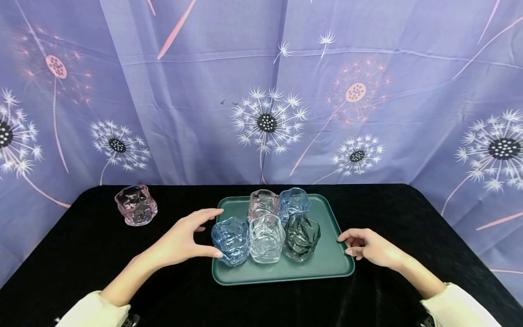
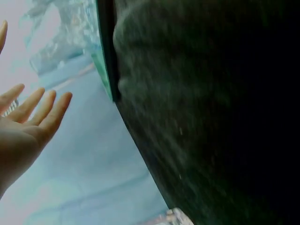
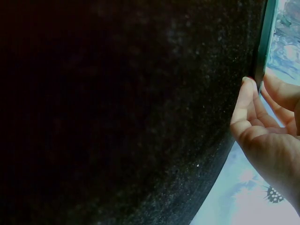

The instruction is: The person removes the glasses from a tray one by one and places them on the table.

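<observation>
One green tray (image 1: 333, 259) lies on the black worktop (image 1: 180, 290), carrying five glasses. Clockwise from its 9 o'clock rim come the front blue glass (image 1: 230, 243), close to that edge; a pink glass (image 1: 263, 204) at 11; the rear blue glass (image 1: 295, 204) just past 12, near the far rim; and the dark glass (image 1: 301, 238) toward 3. A clear glass (image 1: 267, 240) stands near the middle. Gaps among them look slim; contact cannot be told.

Toward 3 and 4 o'clock, a broad strip of tray surface runs between the dark glass and the rim, where the right hand (image 1: 373, 247) pinches the edge between its fingers and thumb. At 9 o'clock the left hand (image 1: 184, 240) is spread and relaxed, grasping nothing, its thumb tip beside the front blue glass; touch is unclear.

Out at 10 o'clock stands a loose pink glass (image 1: 136, 206), with black cloth between it and the tray. At 12, the tray's far rim lies just short of the worktop's edge, backed by a dandelion-print curtain (image 1: 196, 127).
</observation>
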Demonstrator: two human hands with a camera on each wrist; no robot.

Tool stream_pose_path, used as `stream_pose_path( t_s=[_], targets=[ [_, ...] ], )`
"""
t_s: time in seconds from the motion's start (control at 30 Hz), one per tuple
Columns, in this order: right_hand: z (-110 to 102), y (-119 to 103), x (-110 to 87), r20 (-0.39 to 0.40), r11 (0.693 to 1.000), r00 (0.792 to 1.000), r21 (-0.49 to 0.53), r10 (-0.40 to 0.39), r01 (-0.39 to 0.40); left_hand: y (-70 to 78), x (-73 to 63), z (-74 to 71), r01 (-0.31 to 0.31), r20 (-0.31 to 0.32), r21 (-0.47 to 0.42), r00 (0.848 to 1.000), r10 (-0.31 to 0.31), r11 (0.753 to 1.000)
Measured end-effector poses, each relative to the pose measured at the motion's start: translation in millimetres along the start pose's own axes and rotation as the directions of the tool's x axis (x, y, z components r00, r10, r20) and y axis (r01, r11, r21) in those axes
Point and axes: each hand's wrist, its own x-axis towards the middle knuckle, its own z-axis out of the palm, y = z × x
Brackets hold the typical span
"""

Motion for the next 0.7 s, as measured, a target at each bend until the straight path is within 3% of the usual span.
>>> stream_pose_path(
  t_s=[0.3, 0.7],
  targets=[
    [0.4, 1.2, 0.4, 0.001, 1.000, 1.000, 0.011, -0.003, 0.003, 8.7, 3.9, 17.4, 0.014, 0.073, 0.039, 0.997, -0.016, 0.999],
    [0.6, 2.5, -0.5, -0.002, 1.000, 1.000, 0.017, -0.005, 0.005, 7.7, 7.4, 26.4, -0.021, 0.023, 0.078, 1.000, 0.020, 0.997]
  ],
)
